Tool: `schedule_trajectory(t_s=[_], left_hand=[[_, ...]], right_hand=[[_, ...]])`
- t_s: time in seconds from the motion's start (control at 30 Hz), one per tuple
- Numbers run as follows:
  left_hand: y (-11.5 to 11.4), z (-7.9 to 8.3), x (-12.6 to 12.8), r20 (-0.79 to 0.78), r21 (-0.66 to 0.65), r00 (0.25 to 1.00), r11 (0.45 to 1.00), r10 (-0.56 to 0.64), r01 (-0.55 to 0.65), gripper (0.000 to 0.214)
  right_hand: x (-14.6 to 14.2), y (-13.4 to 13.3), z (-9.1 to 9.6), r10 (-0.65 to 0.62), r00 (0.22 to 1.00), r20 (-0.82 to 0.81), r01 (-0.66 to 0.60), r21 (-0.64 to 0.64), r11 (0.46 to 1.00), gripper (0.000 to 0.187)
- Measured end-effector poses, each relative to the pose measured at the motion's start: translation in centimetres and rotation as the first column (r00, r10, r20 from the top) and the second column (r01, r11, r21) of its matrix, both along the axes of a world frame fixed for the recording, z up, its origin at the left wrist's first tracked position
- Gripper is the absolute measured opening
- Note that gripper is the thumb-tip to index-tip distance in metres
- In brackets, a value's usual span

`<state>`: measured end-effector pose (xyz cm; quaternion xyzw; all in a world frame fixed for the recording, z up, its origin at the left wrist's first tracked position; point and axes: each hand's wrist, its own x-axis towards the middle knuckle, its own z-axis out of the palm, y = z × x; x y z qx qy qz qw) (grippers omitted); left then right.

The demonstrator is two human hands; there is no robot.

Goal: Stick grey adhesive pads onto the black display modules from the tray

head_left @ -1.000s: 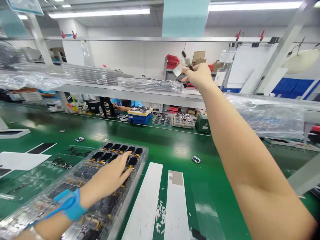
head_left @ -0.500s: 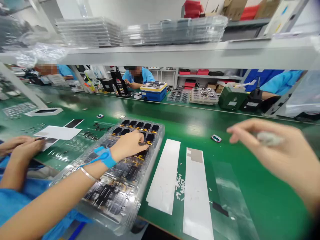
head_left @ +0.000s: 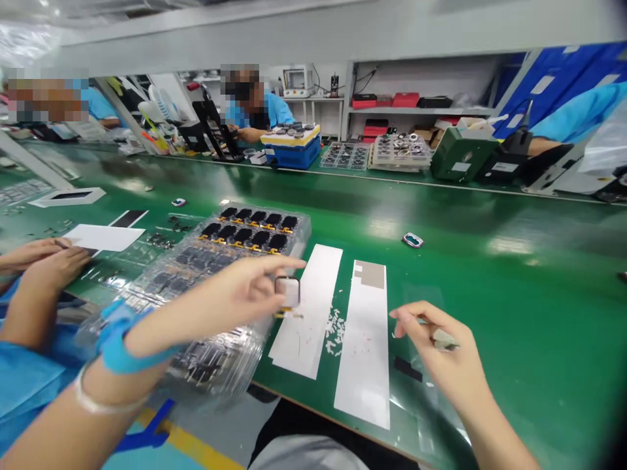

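My left hand [head_left: 235,297], with a blue strap on its wrist, hovers over the near end of a clear plastic tray [head_left: 215,261] of small black parts. Its fingers pinch one small part [head_left: 287,292] with a pale square face, lifted just past the tray's right edge. My right hand [head_left: 441,352] is lower right, above the green table, fingers closed on a thin tool [head_left: 443,338]. Between the hands lie two white paper strips [head_left: 365,339] with small white scraps on them.
Another person's hands [head_left: 39,261] rest at the left by white sheets [head_left: 102,237]. A small loose part [head_left: 413,240] lies on the green belt. Across the table are people in blue, a blue box [head_left: 290,147], part trays [head_left: 399,150] and a green device [head_left: 458,156].
My right hand came down from the shelf to just above the table. My left hand lifted a small part out of the tray toward the white strips. The view tilted downward.
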<state>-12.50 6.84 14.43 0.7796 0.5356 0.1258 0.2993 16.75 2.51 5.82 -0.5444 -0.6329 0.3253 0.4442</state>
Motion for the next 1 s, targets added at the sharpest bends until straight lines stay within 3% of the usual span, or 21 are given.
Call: schedule_trajectory(t_s=[0.07, 0.17, 0.23, 0.3, 0.37, 0.47, 0.6, 0.77, 0.9, 1.0], left_hand=[[-3.1, -1.2, 2.1, 0.325, 0.007, 0.945, 0.999, 0.045, -0.050, 0.038], [-5.9, -3.9, 5.8, 0.665, -0.163, 0.730, 0.984, 0.162, -0.070, 0.012], [-6.2, -5.8, 7.9, 0.780, -0.332, 0.551, 0.943, 0.297, -0.038, 0.003], [-5.6, -7.3, 9.7, 0.824, -0.452, 0.403, 0.891, 0.398, 0.045, 0.015], [-4.7, -8.4, 11.1, 0.829, -0.507, 0.351, 0.850, 0.435, 0.144, 0.024], [-3.8, -9.4, 12.4, 0.833, -0.493, 0.401, 0.840, 0.381, 0.227, 0.025], [-3.6, -10.4, 12.6, 0.811, -0.388, 0.526, 0.908, 0.255, 0.158, 0.016], [-3.5, -10.9, 12.2, 0.731, -0.299, 0.665, 0.948, 0.152, 0.112, 0.015], [-3.6, -10.8, 12.1, 0.669, -0.239, 0.732, 0.970, 0.128, 0.049, 0.012], [-4.0, -10.9, 12.0, 0.628, -0.180, 0.768, 0.984, 0.123, -0.010, 0.010]], right_hand=[[-0.2, -0.2, -0.7, 0.067, 0.994, -0.082, -0.066, 0.018, 0.998, 0.015], [-0.2, -0.8, -1.3, 0.246, 0.955, -0.163, -0.231, 0.107, 0.967, 0.014], [-0.2, -1.2, -1.3, 0.317, 0.935, -0.157, -0.288, 0.179, 0.941, 0.021], [-0.3, -1.4, -1.3, 0.295, 0.944, -0.150, -0.260, 0.216, 0.941, 0.019], [-0.3, -1.3, -1.5, 0.201, 0.967, -0.154, -0.166, 0.210, 0.963, 0.012], [-0.2, -1.0, -1.9, 0.089, 0.987, -0.135, -0.064, 0.178, 0.982, 0.012], [-0.1, -1.0, -2.3, 0.071, 0.992, -0.103, -0.056, 0.140, 0.989, 0.014], [-0.2, -1.0, -2.2, -0.012, 1.000, 0.029, 0.003, 0.306, 0.952, 0.021], [-0.2, -0.8, -2.7, -0.059, 0.966, 0.254, -0.067, 0.461, 0.885, 0.023], [-0.1, -0.6, -3.0, -0.036, 0.910, 0.413, -0.178, 0.466, 0.867, 0.026]])
